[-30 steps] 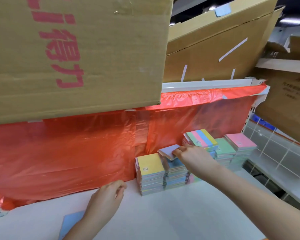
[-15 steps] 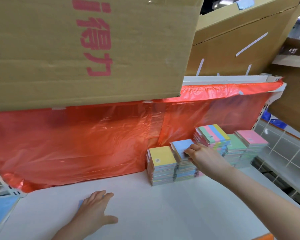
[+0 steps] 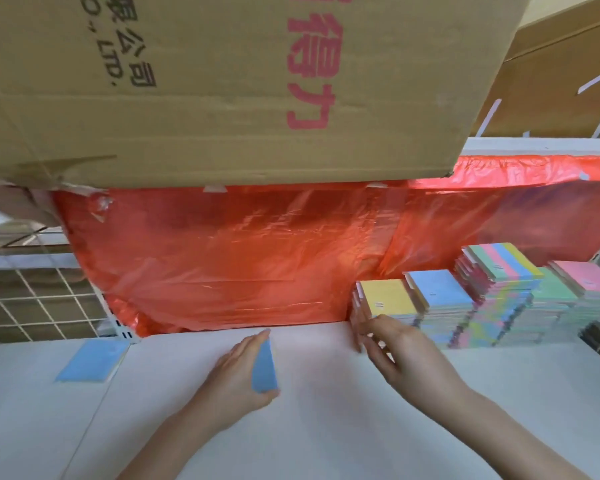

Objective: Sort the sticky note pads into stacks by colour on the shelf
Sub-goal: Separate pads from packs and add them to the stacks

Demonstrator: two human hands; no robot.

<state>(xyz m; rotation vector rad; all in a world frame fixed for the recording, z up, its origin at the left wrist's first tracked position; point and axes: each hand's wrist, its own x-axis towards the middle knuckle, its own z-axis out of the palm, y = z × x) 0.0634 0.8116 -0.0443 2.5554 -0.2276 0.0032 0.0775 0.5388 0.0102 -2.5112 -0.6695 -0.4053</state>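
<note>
Against the red plastic at the back right of the white shelf [image 3: 326,438] stand pad stacks topped yellow [image 3: 387,297], blue [image 3: 437,289], striped multi-colour [image 3: 503,263], green [image 3: 553,289] and pink [image 3: 586,275]. My left hand [image 3: 232,382] grips a blue sticky note pad [image 3: 264,367] on edge, just above the shelf's middle. My right hand [image 3: 399,351] holds nothing; its straight fingers reach to the front left corner of the yellow stack. A second blue pad [image 3: 90,360] lies flat at the far left.
A big cardboard box [image 3: 222,81] overhangs the shelf from above. Red plastic sheeting [image 3: 257,258] covers the back wall. A wire grid panel [image 3: 32,303] stands at the left, and more cardboard [image 3: 561,74] sits at the upper right.
My right hand let go of the blue pad on the blue-topped stack and drew back to the yellow stack's front. My left hand picked a blue pad up off the shelf.
</note>
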